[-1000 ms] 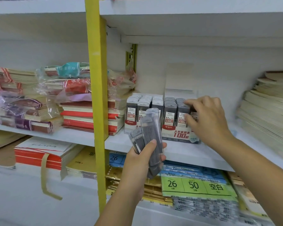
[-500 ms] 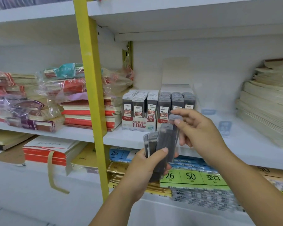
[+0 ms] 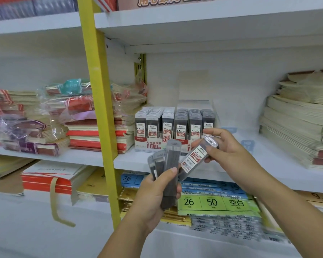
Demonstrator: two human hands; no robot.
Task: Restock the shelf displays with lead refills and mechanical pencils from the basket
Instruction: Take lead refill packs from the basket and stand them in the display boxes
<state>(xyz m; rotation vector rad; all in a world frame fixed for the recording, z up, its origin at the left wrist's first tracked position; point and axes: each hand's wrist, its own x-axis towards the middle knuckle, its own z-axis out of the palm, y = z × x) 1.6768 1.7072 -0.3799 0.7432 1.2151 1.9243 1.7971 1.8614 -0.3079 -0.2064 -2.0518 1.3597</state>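
Head view shows one lead refill case (image 3: 191,160), its 0.7 label facing up, tilted in front of the middle shelf (image 3: 131,161). The right hand (image 3: 229,151) pinches it at its clear top end, fingers (image 3: 212,148) curled narrowly round it. Its lower end meets a fan of further refill cases (image 3: 172,164) gripped in the left hand (image 3: 153,194), thumb across the front. Just behind, on the shelf, stands the display box (image 3: 157,144) packed with upright refills. A yellow post (image 3: 99,101) rises to the left, stacked notebooks (image 3: 93,136) beside it, and paper stacks (image 3: 296,127) sit far right.
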